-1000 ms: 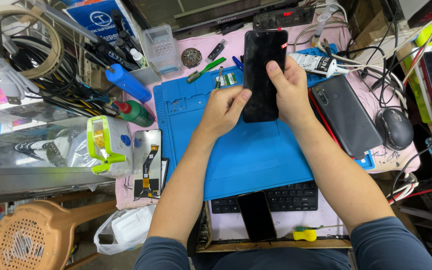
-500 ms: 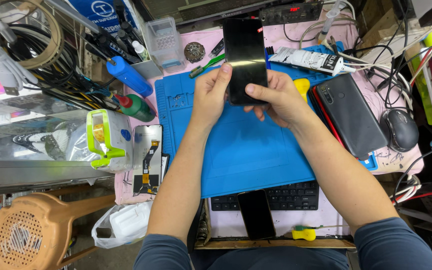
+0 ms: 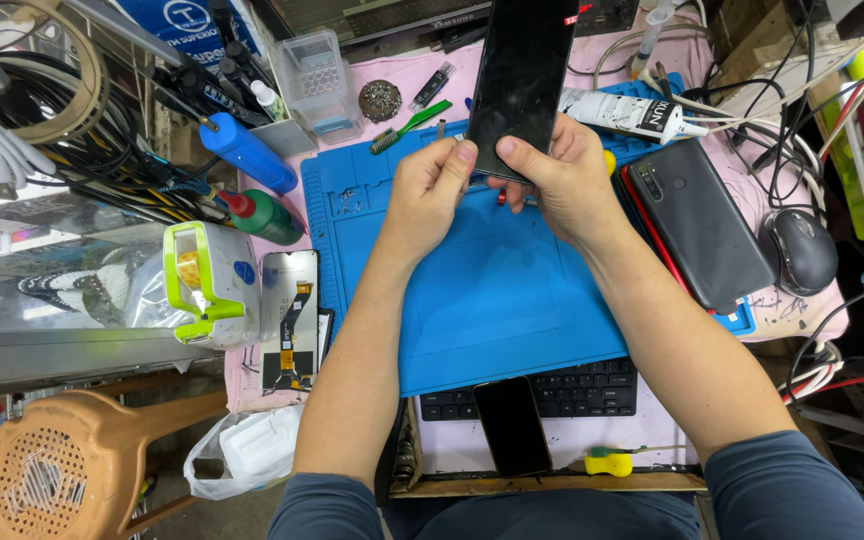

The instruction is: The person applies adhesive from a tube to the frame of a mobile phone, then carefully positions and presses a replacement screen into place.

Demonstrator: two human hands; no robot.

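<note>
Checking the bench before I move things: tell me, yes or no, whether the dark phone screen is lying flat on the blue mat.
No: both hands, left hand and right hand, hold the dark phone screen raised above the blue mat.

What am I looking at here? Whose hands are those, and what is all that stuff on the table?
The picture comes from a camera worn on a person's head, so you look down just as they do. The two arms belong to that person. Their left hand and right hand both hold the bottom end of a black phone screen, lifted up above a blue work mat. To the right of the mat lies a dark phone face down, and beside it a computer mouse. Near the top are a white tube and a green brush. To the left of the mat lies a phone part with a thin cable. A keyboard peeks out below the mat, with another black phone on it.
</note>
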